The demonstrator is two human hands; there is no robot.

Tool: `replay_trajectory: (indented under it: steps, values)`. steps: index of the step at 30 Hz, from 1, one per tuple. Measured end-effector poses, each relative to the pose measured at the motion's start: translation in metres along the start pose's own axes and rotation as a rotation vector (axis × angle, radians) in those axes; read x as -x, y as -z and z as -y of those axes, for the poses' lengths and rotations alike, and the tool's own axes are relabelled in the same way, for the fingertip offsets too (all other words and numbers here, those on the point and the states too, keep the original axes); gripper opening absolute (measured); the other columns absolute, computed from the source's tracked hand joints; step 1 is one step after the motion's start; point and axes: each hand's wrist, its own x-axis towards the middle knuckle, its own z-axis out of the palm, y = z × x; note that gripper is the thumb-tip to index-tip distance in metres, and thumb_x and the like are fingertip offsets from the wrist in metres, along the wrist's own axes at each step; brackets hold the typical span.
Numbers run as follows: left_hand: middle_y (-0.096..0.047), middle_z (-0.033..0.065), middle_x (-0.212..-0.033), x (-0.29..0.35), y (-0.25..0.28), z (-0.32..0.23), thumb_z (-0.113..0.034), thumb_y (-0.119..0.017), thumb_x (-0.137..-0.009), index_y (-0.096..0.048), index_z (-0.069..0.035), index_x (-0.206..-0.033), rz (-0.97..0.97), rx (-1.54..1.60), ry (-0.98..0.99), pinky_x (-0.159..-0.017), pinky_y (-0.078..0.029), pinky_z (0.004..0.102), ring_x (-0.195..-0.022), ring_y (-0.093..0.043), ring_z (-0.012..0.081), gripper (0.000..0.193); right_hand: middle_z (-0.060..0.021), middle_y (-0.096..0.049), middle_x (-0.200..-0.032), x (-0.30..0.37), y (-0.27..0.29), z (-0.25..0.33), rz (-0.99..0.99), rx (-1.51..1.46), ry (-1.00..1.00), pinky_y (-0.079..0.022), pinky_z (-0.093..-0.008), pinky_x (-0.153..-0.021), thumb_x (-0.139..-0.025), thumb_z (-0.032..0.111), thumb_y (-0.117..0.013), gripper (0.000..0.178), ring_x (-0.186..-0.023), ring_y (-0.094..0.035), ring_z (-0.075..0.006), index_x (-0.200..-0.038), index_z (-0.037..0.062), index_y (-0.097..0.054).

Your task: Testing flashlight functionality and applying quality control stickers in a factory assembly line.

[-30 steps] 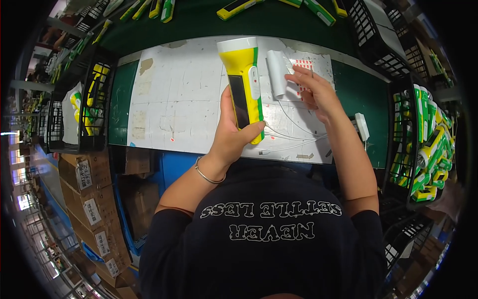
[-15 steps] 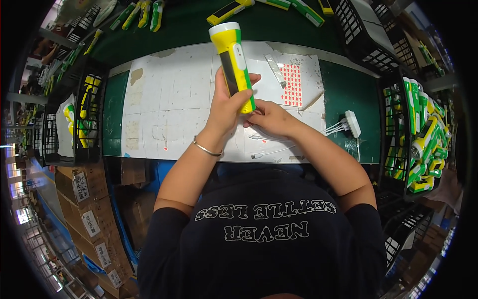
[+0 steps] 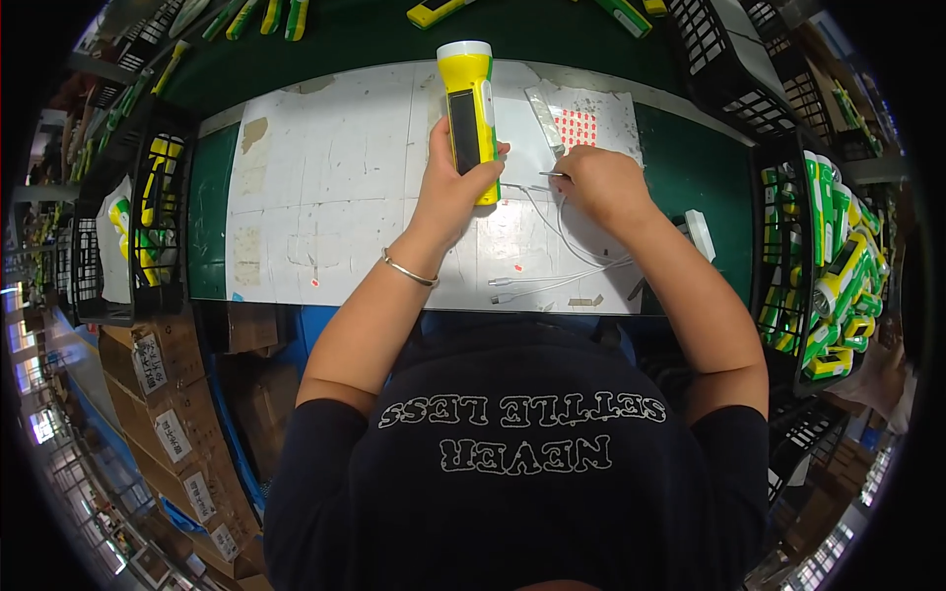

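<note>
My left hand (image 3: 455, 187) is wrapped round the lower body of a yellow and green flashlight (image 3: 478, 187). It stands nearly upright, white head up, with a dark panel on its face. To its right, my right hand (image 3: 606, 185) pinches a thin silvery tool, its kind unclear, over the white board (image 3: 330, 177). Just beyond that hand lies a sheet of small red stickers (image 3: 578, 125), partly covered by it. Beside the sheet is a clear, shiny strip (image 3: 541, 116). A white cable (image 3: 558, 229) runs from near the flashlight's base, below my right hand.
A white charging block (image 3: 698, 234) with several cables sits at the right. Black crates hold flashlights at the right (image 3: 774, 251) and left (image 3: 163, 286). More flashlights (image 3: 258, 22) lie along the far green table (image 3: 345, 44). Cardboard boxes (image 3: 163, 404) are stacked at lower left.
My right hand has moved from the flashlight's base to the right, near the sticker sheet, and now pinches a thin silvery tool. The flashlight has turned to show more of its dark panel.
</note>
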Motion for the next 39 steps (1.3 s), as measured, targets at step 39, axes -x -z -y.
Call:
replay_trajectory:
  steps: [39]
  values:
    - [-0.042, 0.0174, -0.12, -0.001, 0.003, 0.0, -0.001, -0.06, -0.076, -0.014, -0.005, -0.135, -0.023, -0.028, 0.012, -0.087, -0.048, 0.034, -0.109, -0.054, 0.0243, 0.074, -0.0093, -0.064, -0.081, -0.012, 0.003, -0.022, -0.108, -0.167, 0.004, -0.051, -0.0329, -0.064, -0.071, 0.017, -0.06, 0.013, -0.07, -0.063, -0.0259, -0.075, 0.0062, -0.067]
